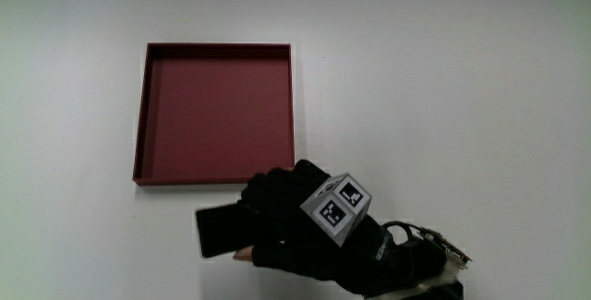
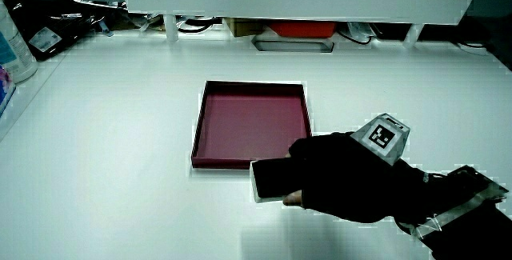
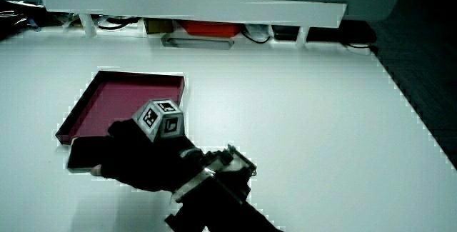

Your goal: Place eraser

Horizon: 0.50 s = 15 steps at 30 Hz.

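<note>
One empty red tray; hand grips eraser.

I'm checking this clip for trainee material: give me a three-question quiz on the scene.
1. True or false: the black eraser already lies inside the red tray.
2. What does the hand hold? A) the eraser B) the tray C) nothing
3. Fill in: the eraser is ____ to the person than the tray is.

Key:
1. False; in the main view it sits just outside the tray's rim, in the hand.
2. A.
3. Nearer.
</note>
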{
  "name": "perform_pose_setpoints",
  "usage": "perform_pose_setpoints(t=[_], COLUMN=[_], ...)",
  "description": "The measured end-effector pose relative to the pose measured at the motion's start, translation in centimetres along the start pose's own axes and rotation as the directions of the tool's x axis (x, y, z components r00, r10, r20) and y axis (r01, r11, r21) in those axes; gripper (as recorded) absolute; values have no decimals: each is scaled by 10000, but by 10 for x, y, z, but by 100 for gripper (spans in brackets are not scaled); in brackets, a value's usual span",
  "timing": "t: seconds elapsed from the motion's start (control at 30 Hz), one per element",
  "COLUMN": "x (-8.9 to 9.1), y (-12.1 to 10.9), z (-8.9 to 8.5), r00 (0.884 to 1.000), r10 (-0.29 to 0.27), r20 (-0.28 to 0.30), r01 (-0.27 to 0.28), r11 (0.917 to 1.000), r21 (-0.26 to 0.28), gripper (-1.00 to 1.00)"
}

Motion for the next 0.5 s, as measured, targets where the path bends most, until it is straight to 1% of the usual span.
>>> perform_pose_setpoints(t=[0.03, 0.27, 0.33, 0.4, 0.5], x=[0, 7, 12, 16, 23], y=[-1, -10, -11, -12, -13], z=[-4, -34, -44, -55, -68], r00=[10000, 9998, 9996, 9987, 9975], r10=[-19, -109, -215, -298, -410], r20=[-85, 170, 155, 412, 571], r01=[18, 118, 226, 334, 474], r11=[9999, 9985, 9966, 9954, 9923], r21=[-133, -533, -798, -902, -1147], gripper=[0, 0, 0, 0, 0])
